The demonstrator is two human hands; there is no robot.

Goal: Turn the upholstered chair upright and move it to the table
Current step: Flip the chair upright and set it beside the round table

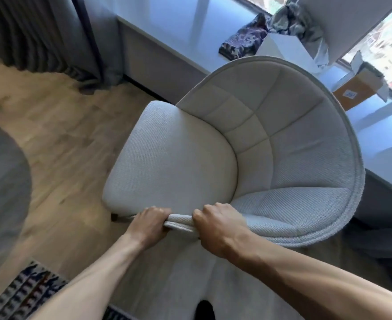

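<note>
The upholstered chair (174,155) is cream-white with a curved quilted backrest. It stands upright on the wooden floor in the middle of the view, seat facing up, its backrest towards the window ledge. My left hand (150,221) and my right hand (218,225) sit side by side, both closed on the near end of the backrest's rim. One dark chair leg shows below the seat's near-left corner; the other legs are hidden. A round grey table (1,181) fills the left edge, about a seat's width from the chair.
A low white window ledge (167,26) runs behind and to the right of the chair, carrying patterned cloth (245,40), a white box and an open cardboard box (356,88). Grey curtains (28,31) hang at the back left. A patterned rug (26,294) lies near my feet.
</note>
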